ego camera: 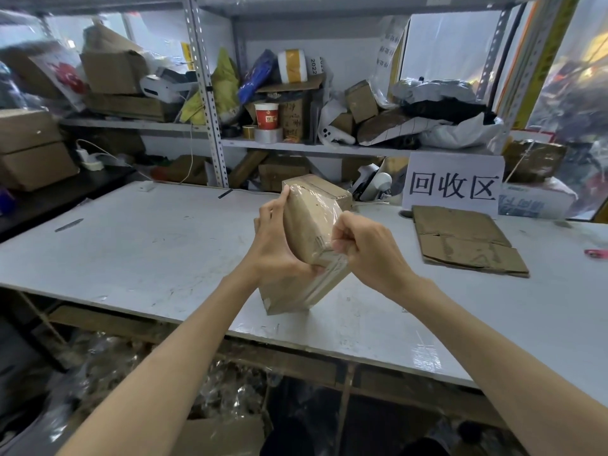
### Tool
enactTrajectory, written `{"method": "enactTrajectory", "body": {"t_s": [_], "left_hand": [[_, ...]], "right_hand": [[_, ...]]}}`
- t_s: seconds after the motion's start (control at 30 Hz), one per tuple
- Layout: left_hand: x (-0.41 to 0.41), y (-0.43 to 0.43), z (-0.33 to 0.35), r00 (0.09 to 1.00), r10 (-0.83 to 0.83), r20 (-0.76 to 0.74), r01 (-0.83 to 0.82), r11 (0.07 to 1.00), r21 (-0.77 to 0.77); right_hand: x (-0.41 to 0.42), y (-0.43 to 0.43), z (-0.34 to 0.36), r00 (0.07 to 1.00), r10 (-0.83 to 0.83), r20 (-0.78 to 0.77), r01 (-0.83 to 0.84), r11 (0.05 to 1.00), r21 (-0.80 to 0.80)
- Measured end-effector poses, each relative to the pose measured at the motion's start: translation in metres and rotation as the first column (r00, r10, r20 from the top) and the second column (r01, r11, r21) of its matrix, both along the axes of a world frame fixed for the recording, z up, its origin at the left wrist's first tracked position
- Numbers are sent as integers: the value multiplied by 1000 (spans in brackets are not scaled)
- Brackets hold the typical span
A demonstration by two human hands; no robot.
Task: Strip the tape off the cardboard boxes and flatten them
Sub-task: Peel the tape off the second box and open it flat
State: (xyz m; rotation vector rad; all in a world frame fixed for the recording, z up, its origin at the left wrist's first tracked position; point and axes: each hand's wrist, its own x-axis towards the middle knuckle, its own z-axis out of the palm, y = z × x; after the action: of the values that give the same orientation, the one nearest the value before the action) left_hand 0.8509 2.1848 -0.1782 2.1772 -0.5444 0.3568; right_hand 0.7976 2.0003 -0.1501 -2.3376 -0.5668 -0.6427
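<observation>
The left hand [275, 248] grips the box [304, 230]; the right hand [367, 246] pinches its clear tape [329, 209]. Best peeled low along the seam, steadily.

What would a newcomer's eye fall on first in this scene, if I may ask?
First, the taped cardboard box held tilted at centre: the left hand grips its side while the right hand pinches clear tape at its near edge. Then the white sign with black characters at back right, with flattened cardboard lying before it.
</observation>
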Motion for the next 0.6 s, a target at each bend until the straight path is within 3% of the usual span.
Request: {"method": "enactTrajectory", "body": {"t_s": [0.23,0.4,0.6], "left_hand": [[10,-19,10,984,173,37,-176,976,125],[13,-32,13,970,233,66,-238,967,93],[14,-36,-3,956,214,198,-245,958,150]], "right_hand": [[-1,-10,1,984,-131,-117,163,931,328],[3,4,0,952,-306,-15,298,915,271],[26,-7,17,936,-203,-288,282,921,267]]}}
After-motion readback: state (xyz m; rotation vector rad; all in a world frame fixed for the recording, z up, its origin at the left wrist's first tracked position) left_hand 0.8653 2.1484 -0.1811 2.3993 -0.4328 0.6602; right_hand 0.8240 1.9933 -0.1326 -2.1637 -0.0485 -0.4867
